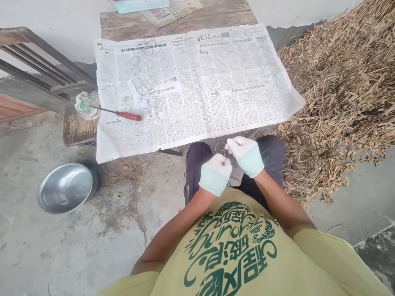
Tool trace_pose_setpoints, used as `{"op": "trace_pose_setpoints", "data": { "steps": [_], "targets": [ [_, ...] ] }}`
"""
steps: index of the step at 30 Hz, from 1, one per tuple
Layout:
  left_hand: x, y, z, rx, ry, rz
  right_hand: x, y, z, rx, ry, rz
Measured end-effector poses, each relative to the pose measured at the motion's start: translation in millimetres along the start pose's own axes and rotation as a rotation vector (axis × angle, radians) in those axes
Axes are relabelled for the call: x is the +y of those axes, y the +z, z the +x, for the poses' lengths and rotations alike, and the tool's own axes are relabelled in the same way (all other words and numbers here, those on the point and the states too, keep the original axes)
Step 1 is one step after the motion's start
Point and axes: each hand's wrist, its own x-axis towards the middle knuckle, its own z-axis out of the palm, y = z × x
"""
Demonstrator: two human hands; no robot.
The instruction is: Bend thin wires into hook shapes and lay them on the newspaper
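Observation:
Over my lap, both of my hands, in white gloves with pale green cuffs, work close together on a thin wire with a round loop [220, 143]. My left hand [216, 172] is closed, with the wire running into its fingers below the loop. Just to the right, my right hand [245, 154] pinches at the wire beside the loop; its exact grip is too small to make out. Several wire rings [149, 63] lie on the left newspaper [117, 139]. Faint bent wire shapes [220, 80] are spread across the right half.
A red-handled screwdriver [129, 116] lies across the newspaper's left edge, its shaft reaching a crumpled plastic bag [87, 105] on a wooden chair [78, 127]. A metal pot [66, 187] stands on the concrete floor at left. Dry stalks [336, 90] are heaped at right.

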Motion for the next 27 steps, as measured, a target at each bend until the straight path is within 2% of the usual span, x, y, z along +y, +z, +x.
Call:
{"op": "trace_pose_setpoints", "data": {
  "steps": [3, 8, 11, 16, 20, 22, 24, 27],
  "targets": [
    [-3, 0.6, 2, -0.008, 0.011, -0.039, -1, -1, 2, -0.003, -0.017, -0.019],
    [-8, -5.4, 3, -0.09, -0.045, -0.311, 0, -11, 4, -0.129, -0.003, 0.088],
    [-10, -5.7, 6, -0.065, -0.078, -0.435, 2, -15, -1, -0.184, 0.028, 0.118],
    [-11, -3.5, 6, -0.038, -0.033, -0.532, 4, -11, -10, -0.184, -0.011, -0.022],
    [-12, -7.8, 3, -0.101, -0.017, -0.59, 6, -10, -10, -0.147, -0.052, -0.06],
    [-16, -11.9, 4, -0.146, 0.027, -0.647, 7, -12, -8, -0.148, -0.075, -0.078],
    [-23, -16.3, 9, -0.14, 0.081, -0.736, 9, -16, -6, -0.173, -0.09, -0.103],
    [-34, -21.4, 19, -0.132, 0.075, -0.903, 11, -20, -5, -0.229, -0.088, -0.126]
  ]
}}
